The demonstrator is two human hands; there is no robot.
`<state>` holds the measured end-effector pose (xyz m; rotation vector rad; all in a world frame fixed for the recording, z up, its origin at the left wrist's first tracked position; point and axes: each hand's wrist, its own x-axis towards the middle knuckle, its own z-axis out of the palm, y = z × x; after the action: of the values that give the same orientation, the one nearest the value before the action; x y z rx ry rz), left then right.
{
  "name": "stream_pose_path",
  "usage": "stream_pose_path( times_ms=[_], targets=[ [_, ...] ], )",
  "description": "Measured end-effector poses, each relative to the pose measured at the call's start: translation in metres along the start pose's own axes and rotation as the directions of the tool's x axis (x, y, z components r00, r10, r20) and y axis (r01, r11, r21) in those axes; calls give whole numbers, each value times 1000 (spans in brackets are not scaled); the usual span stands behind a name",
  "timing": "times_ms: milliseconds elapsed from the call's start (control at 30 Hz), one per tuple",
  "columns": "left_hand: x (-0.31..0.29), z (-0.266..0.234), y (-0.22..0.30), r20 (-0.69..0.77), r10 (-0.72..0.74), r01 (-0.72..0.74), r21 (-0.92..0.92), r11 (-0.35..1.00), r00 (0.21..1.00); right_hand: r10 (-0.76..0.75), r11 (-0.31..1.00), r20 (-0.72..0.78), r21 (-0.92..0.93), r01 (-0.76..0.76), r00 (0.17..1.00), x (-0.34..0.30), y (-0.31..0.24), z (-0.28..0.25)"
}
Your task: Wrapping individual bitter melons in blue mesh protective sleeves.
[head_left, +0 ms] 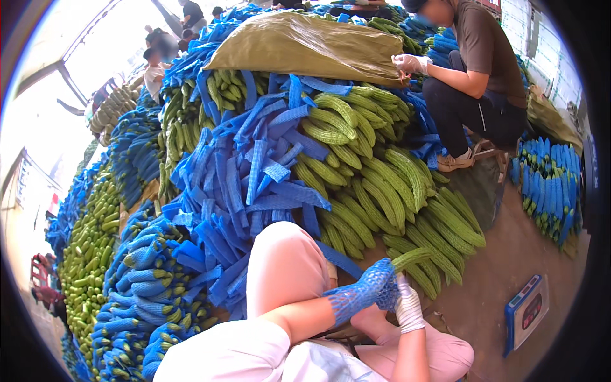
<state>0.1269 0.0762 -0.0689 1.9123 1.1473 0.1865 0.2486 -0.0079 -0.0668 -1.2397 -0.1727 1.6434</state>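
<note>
A blue foam net sleeve (359,294) is stretched over my left hand (380,280) and wrist. Through the mesh, that hand's fingers are closed around one end of a green bitter melon (412,257), which sticks out to the right. My right hand (408,307), in a white glove, is up against the net beside the melon. Its fingers look pinched on the net's edge, though the fingertips are partly hidden. Just beyond my hands lies a large heap of bare bitter melons (388,191). Loose blue foam net sleeves (248,172) are piled to its left.
Netted melons (143,299) are stacked at my left, beside smaller green vegetables (92,254). A blue-edged scale-like box (527,313) is on the floor at right. Across the heap squats a co-worker (477,83), near a tan sheet (312,48). More netted melons (550,184) stand far right.
</note>
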Motion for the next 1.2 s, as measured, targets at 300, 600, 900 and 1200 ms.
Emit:
stream_pose_path(
  times_ms=[300, 600, 900, 1200],
  targets=[
    [-76, -51, 62, 116, 159, 11, -840, 543, 980, -698, 578, -131, -682, 447, 704, 35, -44, 4],
    [-102, -67, 56, 267, -82, 270, -963, 25, 960, -686, 727, -496, -443, 525, 533, 33, -49, -33],
    [-112, -85, 70, 400, 401, 165, -847, 506, 824, -585, 568, -5, 712, 414, 811, -114, -80, -7],
    [-77, -128, 52, -56, 213, -180, -758, 626, 976, -607, 755, -596, -640, 146, 526, -265, -93, -160]
  ],
)
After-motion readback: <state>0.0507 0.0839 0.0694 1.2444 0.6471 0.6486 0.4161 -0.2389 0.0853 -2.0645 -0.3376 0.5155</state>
